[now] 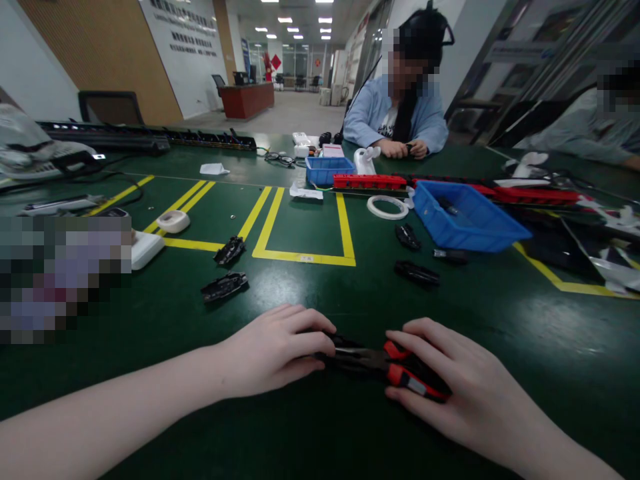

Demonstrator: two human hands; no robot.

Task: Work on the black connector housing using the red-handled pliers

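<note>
My right hand [465, 380] is wrapped around the red-and-black handles of a pair of long-nose pliers [373, 360], which point left with their handles somewhat apart. My left hand [280, 350] has its fingers curled at the tip of the jaws, closed around a dark piece that my fingers mostly hide. Beyond my left hand lie two black plastic parts, one nearer [225, 287] and one farther [230, 251]. Past my right hand are two more black parts, a long one [417, 273] and a shorter one [407, 236].
A blue bin [470, 230] holds a few dark pieces at the right, with a white tape ring [387, 207] beside it. Farther back are a smaller blue bin [330, 171] and a red strip [370, 181]. A co-worker [400, 120] sits across the green table; another person is at far right.
</note>
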